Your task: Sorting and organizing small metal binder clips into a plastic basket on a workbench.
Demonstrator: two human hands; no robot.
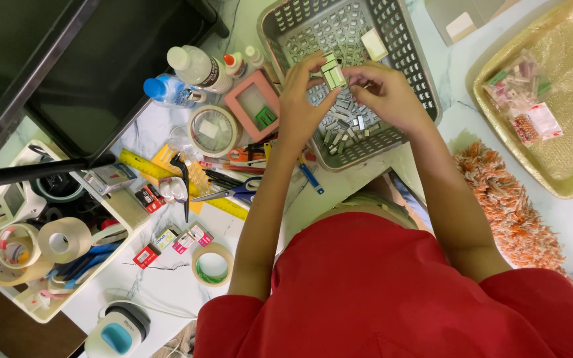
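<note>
Both hands meet over a grey latticed plastic basket [406, 40]: the left hand [300, 99] and right hand [386, 93] pinch, fingers closed, a small pale boxy block [333, 73] with green edges between their fingertips. Beneath it, the basket floor holds a heap of small silvery rectangular pieces [346, 122]. Beside the basket on the white marbled tabletop [167, 278] lie a pink square frame [254, 105], a round tape roll [212, 265] and blue-handled scissors [230, 193].

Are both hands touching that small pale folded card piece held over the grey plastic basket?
Touching. The head view shows the left hand and right hand pinching the small pale folded card piece from either side, above the grey plastic basket.
</note>
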